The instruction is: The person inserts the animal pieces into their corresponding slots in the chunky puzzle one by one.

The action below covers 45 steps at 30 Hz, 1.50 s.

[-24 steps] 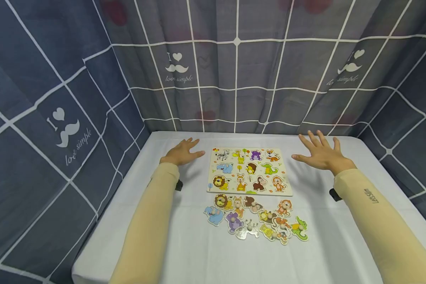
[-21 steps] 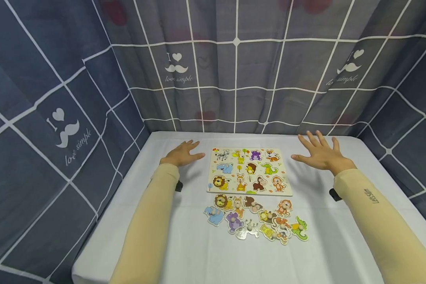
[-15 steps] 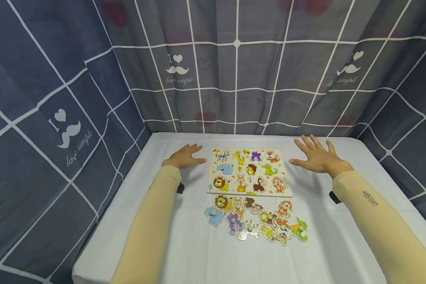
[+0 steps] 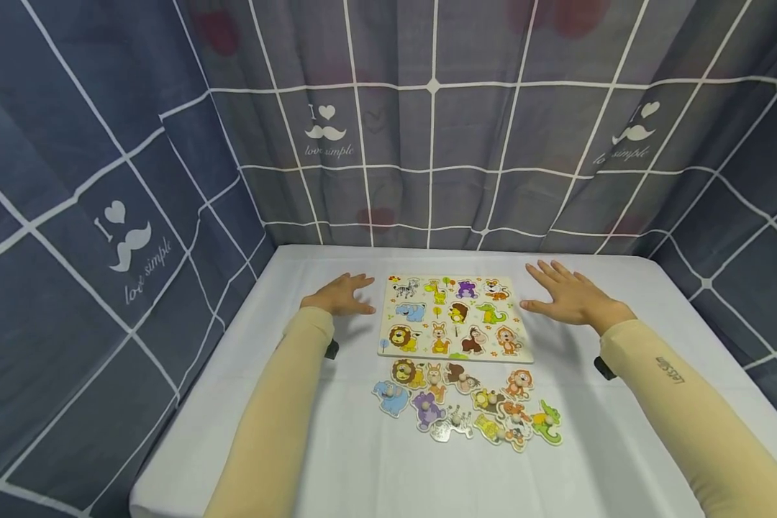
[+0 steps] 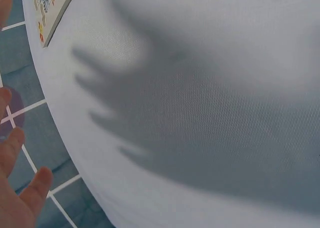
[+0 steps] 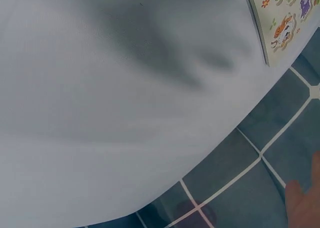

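Note:
My left hand (image 4: pixel 339 295) hovers just left of an animal puzzle board (image 4: pixel 437 354), its fingers spread and holding nothing. On the board's other side my right hand (image 4: pixel 570 296) is held over the cloth, fingers extended, also without anything in it. Loose knobbed animal pieces lie in a cluster in front of the board. Among them are a lion (image 4: pixel 404 374), a blue elephant (image 4: pixel 391 397), a purple hippo (image 4: pixel 427 410), a monkey (image 4: pixel 519 383) and a green crocodile (image 4: pixel 547 421). Some pieces overlap at the cluster's right. One silvery piece (image 4: pixel 442 432) lies face down.
White cloth (image 4: pixel 362 475) covers the table. Dark grid-patterned curtains (image 4: pixel 398 144) stand along the back and both sides. In the wrist views, hand shadows fall on the cloth (image 5: pixel 165 97), and a board corner (image 6: pixel 272 42) shows.
Both hands have moved slightly toward the board and lower in the head view, the right one more. The head view has tilted up a little. Board and pieces lie as before.

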Motion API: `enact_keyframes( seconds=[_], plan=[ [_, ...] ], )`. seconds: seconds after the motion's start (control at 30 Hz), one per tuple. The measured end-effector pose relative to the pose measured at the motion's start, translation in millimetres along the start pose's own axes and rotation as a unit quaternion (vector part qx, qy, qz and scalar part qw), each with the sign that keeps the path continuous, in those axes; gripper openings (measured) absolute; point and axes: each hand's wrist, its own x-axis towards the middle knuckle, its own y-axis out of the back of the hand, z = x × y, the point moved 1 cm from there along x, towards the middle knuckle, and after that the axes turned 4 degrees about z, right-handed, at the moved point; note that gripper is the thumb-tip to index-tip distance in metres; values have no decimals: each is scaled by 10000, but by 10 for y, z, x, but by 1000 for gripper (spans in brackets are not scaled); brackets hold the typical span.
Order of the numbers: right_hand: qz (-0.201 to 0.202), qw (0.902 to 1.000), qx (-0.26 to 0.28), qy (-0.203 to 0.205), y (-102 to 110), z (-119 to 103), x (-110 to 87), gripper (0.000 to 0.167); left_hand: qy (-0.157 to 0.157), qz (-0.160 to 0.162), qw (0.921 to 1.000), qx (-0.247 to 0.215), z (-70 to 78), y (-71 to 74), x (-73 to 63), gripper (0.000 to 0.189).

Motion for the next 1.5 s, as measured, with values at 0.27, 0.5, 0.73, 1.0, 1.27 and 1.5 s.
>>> enact_keyframes(
  seconds=[0.27, 0.5, 0.73, 1.0, 1.27, 1.5],
  plan=[
    [-313, 9992, 245, -52, -60, -7, -58, 91, -352, -75, 9993, 133, 73, -27, 69, 80],
    [-317, 9991, 275, -22, -93, -18, -99, 89, 1, -151, 9999, 11, 128, -110, 103, 77],
    [-258, 9995, 143, 144, -129, -28, -112, 84, 171, -57, 9997, 169, 138, -127, 130, 65],
    [214, 9985, 10, 495, -155, -85, -135, 82, 75, -88, 9998, 146, 158, -175, 109, 62],
    [278, 9981, 46, 556, -157, -156, -191, 78, -112, -202, 9985, 490, 175, -225, 94, 64],
    [318, 9973, 401, 520, -187, -168, -240, 75, -209, -301, 9975, 599, 162, -267, 117, 65]
  ],
)
